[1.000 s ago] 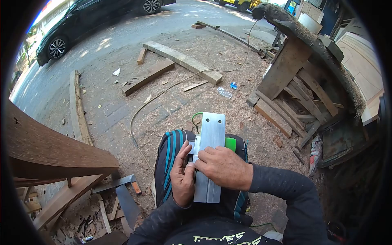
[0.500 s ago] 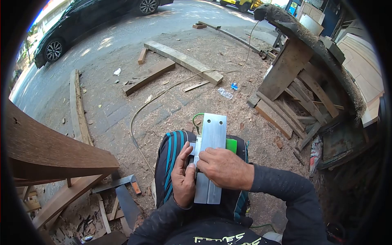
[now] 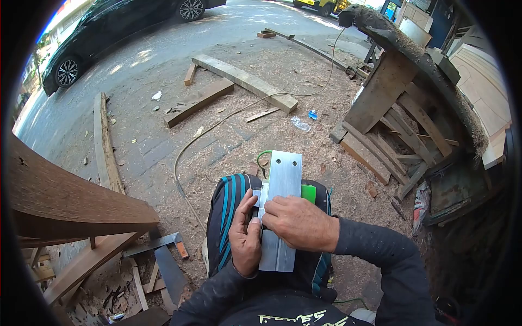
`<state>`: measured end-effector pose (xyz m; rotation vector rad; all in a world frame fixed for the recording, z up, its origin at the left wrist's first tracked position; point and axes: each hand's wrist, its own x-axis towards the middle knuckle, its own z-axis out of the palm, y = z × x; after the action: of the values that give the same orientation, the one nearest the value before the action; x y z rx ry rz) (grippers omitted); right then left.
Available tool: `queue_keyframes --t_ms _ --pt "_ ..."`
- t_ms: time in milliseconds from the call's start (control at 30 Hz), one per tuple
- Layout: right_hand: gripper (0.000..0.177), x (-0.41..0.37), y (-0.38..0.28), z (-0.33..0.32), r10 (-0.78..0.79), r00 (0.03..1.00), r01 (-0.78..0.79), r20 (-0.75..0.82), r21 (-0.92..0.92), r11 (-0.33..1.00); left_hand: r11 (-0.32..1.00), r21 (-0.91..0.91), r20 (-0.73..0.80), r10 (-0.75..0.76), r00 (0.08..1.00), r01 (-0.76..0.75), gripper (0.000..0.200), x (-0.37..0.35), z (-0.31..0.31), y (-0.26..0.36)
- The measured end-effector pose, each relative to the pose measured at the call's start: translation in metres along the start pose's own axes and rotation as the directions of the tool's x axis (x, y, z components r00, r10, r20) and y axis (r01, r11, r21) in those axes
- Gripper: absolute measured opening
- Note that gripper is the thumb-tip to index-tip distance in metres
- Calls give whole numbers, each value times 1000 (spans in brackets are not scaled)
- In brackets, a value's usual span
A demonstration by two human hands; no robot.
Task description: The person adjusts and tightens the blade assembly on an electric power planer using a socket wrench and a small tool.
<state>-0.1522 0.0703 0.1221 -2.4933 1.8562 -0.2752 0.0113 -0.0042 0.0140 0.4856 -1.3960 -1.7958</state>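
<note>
Sawdust-strewn ground [image 3: 157, 136] lies open beyond hands [image 3: 244, 234] [image 3: 300, 223] clasping planer [image 3: 285, 174].

The left hand [image 3: 244, 236] has stretched its thumb [image 3: 252, 200] toward 12 o'clock along the left edge of the metal plate [image 3: 284, 174]. A second ago that thumb lay curled lower, against the fingertips of the right hand [image 3: 299, 223]. The right hand sits a touch further toward 3 o'clock on the plate. The last half second brings hardly any shift.
</note>
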Motion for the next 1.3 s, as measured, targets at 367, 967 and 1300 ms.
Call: queue_keyframes --t_ms 367,967,1300 --pt "10 -1 -1 -2 -39 998 40 -42 14 999 997 -69 -11 -20 1000 19 57 -1 3 2" --pt "38 -81 52 26 702 650 -545 -290 467 697 987 -72 -131 -151 980 143 48 8 13 7" --pt "43 -91 57 56 725 619 -464 -302 604 648 991 -66 -183 -125 975 115 45 9 15 3"
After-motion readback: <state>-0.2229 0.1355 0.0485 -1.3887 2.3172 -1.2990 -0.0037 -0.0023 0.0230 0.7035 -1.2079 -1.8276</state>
